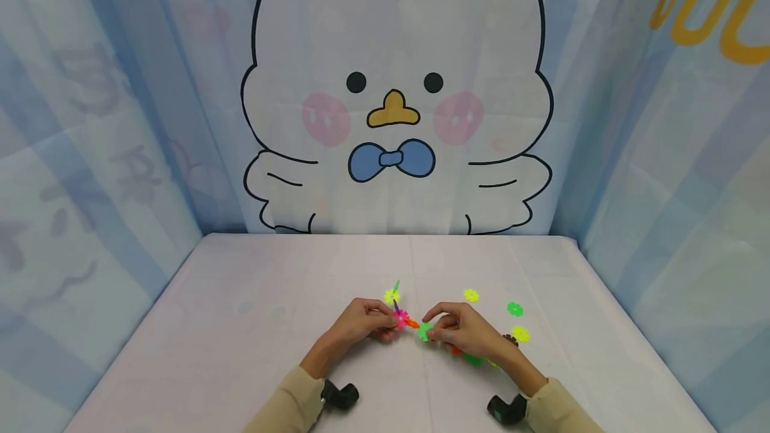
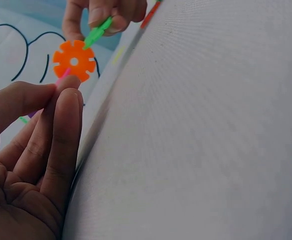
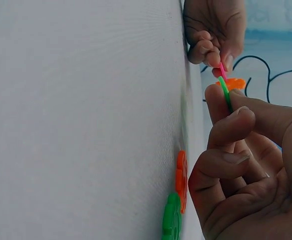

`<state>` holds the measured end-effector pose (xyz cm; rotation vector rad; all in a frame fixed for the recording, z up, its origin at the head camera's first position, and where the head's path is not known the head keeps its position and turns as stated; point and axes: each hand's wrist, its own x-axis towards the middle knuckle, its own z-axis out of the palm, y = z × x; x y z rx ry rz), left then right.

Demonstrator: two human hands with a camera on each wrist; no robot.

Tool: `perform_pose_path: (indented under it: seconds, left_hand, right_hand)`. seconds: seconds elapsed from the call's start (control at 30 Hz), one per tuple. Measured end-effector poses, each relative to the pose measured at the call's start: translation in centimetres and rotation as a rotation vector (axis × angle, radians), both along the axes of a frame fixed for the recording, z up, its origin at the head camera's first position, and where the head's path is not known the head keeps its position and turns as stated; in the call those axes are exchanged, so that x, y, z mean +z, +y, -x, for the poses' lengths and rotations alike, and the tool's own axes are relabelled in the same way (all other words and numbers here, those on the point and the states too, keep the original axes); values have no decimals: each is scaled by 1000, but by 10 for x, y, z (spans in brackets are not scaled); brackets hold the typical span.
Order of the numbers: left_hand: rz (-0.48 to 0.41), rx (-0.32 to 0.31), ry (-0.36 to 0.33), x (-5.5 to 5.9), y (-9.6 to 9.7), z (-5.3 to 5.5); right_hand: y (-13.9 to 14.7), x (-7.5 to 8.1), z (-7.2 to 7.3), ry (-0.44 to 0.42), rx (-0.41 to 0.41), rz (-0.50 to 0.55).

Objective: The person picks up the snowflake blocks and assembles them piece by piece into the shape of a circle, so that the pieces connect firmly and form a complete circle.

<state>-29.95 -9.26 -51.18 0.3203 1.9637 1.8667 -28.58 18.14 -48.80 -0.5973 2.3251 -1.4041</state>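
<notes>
My left hand (image 1: pixel 363 321) pinches a pink notched disc (image 1: pixel 400 318) between thumb and fingers. Slotted into that pink piece is an orange disc (image 2: pixel 65 51), standing edge-on in the head view. A purple disc (image 1: pixel 396 306), a yellow disc (image 1: pixel 392 296) and an upper green disc (image 1: pixel 396 284) run upward from the pink one in a chain. On the other side, my right hand (image 1: pixel 468 330) pinches a green disc (image 3: pixel 225 92) by its edge. The green disc's rim meets the orange disc's notched edge in the left wrist view.
Loose notched discs lie to the right on the white table (image 1: pixel 271 286): a far yellow one (image 1: pixel 471 295), a green one (image 1: pixel 515 309), a nearer yellow one (image 1: pixel 521 334) and a brown one (image 1: pixel 511 339). Beneath my right hand are an orange-red disc (image 3: pixel 181 175) and another green one (image 3: pixel 171 220).
</notes>
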Motion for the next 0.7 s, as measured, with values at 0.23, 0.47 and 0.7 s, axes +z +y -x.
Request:
perform_pose_path:
  seconds: [0.23, 0.47, 0.7]
  left_hand:
    - [1, 1, 3, -1, 0, 0]
    - [4, 10, 8, -3, 1, 1]
    - [-4, 18, 14, -3, 2, 1]
  right_hand:
    - [-3, -1, 2, 9, 2, -2]
    - [-3, -3, 0, 37, -11, 19]
    - [-5, -6, 0, 39, -24, 24]
